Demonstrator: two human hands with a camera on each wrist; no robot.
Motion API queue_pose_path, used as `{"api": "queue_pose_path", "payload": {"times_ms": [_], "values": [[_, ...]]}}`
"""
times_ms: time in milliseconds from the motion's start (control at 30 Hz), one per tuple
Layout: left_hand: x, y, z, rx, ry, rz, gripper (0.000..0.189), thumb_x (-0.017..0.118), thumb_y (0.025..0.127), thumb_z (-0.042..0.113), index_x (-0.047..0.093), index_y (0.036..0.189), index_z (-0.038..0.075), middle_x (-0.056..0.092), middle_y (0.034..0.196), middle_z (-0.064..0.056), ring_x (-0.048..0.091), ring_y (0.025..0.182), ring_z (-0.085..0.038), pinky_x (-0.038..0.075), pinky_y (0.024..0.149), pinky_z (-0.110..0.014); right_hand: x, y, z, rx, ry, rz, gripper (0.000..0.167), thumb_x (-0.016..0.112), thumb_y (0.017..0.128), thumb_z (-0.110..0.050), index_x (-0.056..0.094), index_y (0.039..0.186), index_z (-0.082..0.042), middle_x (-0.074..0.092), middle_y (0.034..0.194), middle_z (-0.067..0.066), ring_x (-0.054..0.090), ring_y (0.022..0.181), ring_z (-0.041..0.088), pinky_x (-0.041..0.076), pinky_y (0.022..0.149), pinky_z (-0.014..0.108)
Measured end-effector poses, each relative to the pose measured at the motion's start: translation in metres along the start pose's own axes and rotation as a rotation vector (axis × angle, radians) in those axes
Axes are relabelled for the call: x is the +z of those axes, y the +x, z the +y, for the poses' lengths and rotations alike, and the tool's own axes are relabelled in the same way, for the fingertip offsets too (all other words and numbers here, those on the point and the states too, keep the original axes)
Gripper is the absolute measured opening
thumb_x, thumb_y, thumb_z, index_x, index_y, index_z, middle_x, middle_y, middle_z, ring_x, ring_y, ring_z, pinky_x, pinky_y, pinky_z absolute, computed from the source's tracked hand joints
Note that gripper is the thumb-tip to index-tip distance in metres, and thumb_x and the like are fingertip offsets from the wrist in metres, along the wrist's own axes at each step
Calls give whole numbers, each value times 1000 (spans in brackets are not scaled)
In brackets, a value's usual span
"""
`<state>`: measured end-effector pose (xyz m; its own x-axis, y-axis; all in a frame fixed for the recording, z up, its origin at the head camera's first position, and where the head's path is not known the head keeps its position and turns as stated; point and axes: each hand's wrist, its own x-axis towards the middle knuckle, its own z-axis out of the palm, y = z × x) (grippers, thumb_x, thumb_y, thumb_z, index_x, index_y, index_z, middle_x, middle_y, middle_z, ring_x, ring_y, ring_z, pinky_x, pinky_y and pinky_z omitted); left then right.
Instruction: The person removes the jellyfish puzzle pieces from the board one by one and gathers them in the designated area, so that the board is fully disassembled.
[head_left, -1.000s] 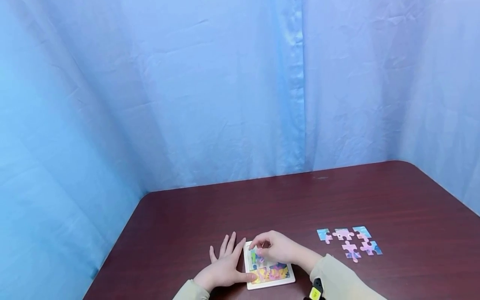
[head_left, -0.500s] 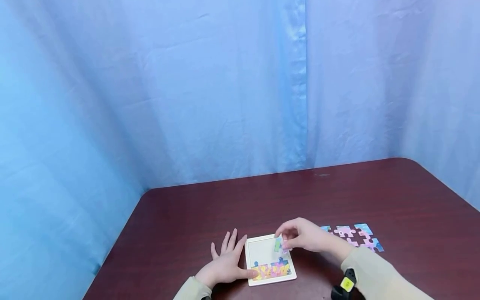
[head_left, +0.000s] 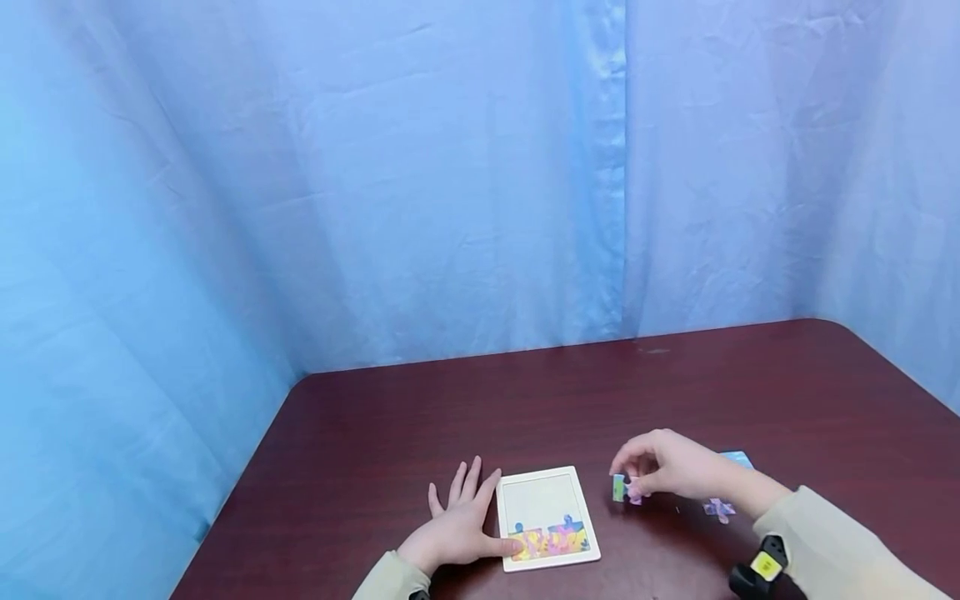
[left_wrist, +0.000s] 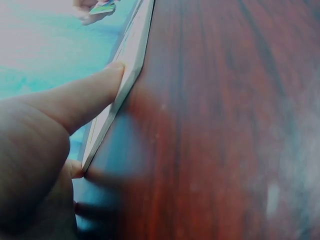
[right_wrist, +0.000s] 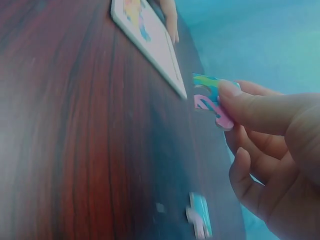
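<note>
My right hand point(head_left: 672, 465) pinches a puzzle piece point(head_left: 619, 488) between thumb and fingers, above the table to the right of the white puzzle tray point(head_left: 543, 495). Green, blue and pink show on that piece in the right wrist view. Joined pieces point(head_left: 551, 540) in yellow, pink and blue fill the near part of the tray; its far part shows bare white. My left hand point(head_left: 457, 529) lies along the tray's left side with fingers spread and straight. Its thumb point(left_wrist: 97, 90) rests over the tray's near-left part.
Loose puzzle pieces lie on the dark red table point(head_left: 420, 417) at the right, partly hidden by my right hand and forearm; a pink and purple piece point(head_left: 718, 509) shows below the forearm. Blue curtains point(head_left: 450, 183) hang behind and beside the table.
My right hand has moved right, from over the tray to beside it, carrying the puzzle piece and uncovering the tray's white base. My left hand keeps its place at the tray.
</note>
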<state>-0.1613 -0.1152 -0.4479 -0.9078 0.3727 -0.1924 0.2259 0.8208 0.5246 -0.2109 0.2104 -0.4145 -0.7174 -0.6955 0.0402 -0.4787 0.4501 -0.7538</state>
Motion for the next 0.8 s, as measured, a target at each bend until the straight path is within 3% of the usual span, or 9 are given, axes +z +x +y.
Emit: {"api": "queue_pose_path", "payload": {"times_ms": [300, 633, 800], "values": [[0, -1, 2, 4, -5, 1, 95, 75, 75, 47, 28, 148, 8, 7, 157, -21, 1, 144, -41, -9, 100, -74, -17, -25, 19, -90, -78, -16, 17, 73, 80, -13, 69, 96, -8, 57, 72, -11, 53, 61, -4, 47, 54, 21], [0, 0, 1, 1, -3, -2, 95, 75, 76, 47, 28, 148, 7, 6, 157, -21, 1, 144, -41, -9, 99, -74, -16, -38, 22, -24, -63, -48, 17, 72, 81, -15, 69, 97, -10, 55, 76, -13, 54, 64, -4, 50, 55, 22], [0, 0, 1, -3, -1, -6, 95, 74, 76, 48, 27, 148, 7, 6, 157, -21, 1, 144, -41, -9, 99, -74, -14, -39, 25, -76, -117, -20, 16, 72, 81, -15, 70, 97, -12, 55, 76, -13, 52, 66, -6, 48, 57, 21]]}}
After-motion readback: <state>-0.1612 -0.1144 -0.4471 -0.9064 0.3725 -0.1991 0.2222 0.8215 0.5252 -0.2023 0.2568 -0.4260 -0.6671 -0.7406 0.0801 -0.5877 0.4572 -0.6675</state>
